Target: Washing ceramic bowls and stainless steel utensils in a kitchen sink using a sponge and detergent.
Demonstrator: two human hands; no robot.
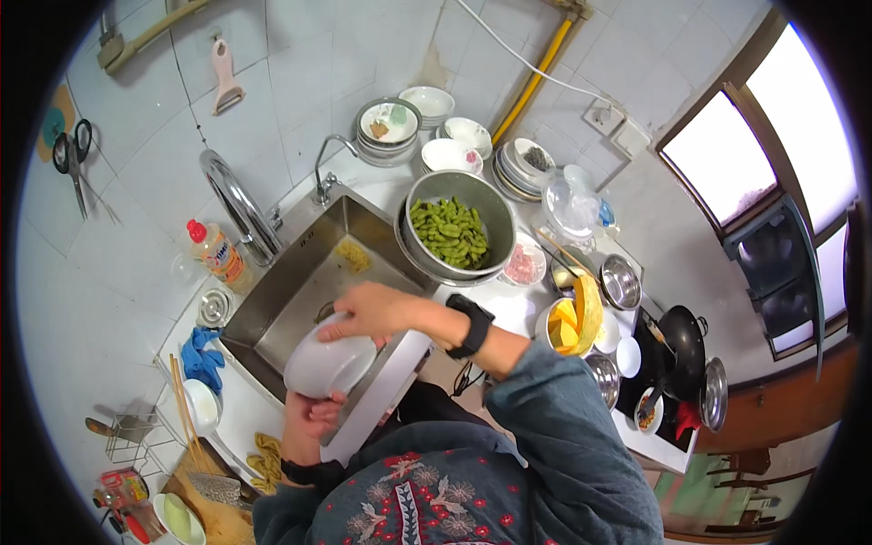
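Over the near side of the stainless steel sink (289,306) I hold a pale translucent bowl (327,368), tilted on its side. My right hand (371,313) grips its upper edge, thumb on the outer wall and the fingers partly hidden behind. From below, my left hand (308,422) supports the opposite edge. What the bowl contains cannot be seen from here. A clump of yellowish stringy material (352,255) lies on the sink floor near the far corner. The chrome faucet (238,204) stands at the sink's back left.
Right of the sink stands a large metal pot of green soybean pods (449,235), with stacked bowls (453,157) behind. Cut pumpkin (575,317) and a black wok (681,351) are further right. A dish soap bottle (218,255), blue cloth (203,357) and cleaver (216,487) lie left.
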